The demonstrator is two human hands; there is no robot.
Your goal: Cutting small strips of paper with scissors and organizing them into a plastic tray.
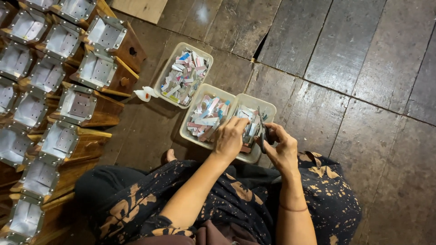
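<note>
Seated position on a dark plank floor [345,54], legs crossed, patterned cloth over the lap.

Right hand [282,147]: grip clamped on a pair of scissors [262,134], blades pointed toward 12 o'clock, held over the near tray [269,107]. Left hand [229,138]: fingers curled together over the paper strips [250,127] in that tray; whether a strip was actually pinched could not be told, the fingertips being hidden.

Three shallow pale trays were noted in a diagonal run from 11 o'clock down to the hands: far tray [181,47], middle tray [193,102], near tray. All were filled with small coloured paper strips. A small white squeeze bottle [144,94] was seen lying at 9 o'clock of the far tray. Rows of wooden boxes with metal-rimmed tops [97,70] were stacked along the 9 o'clock side.

Risks judged: blades sat close to the left fingers, so a nick was possible if closed blindly. The near tray overhung the lap and could be tipped by a nudge, spilling strips.
</note>
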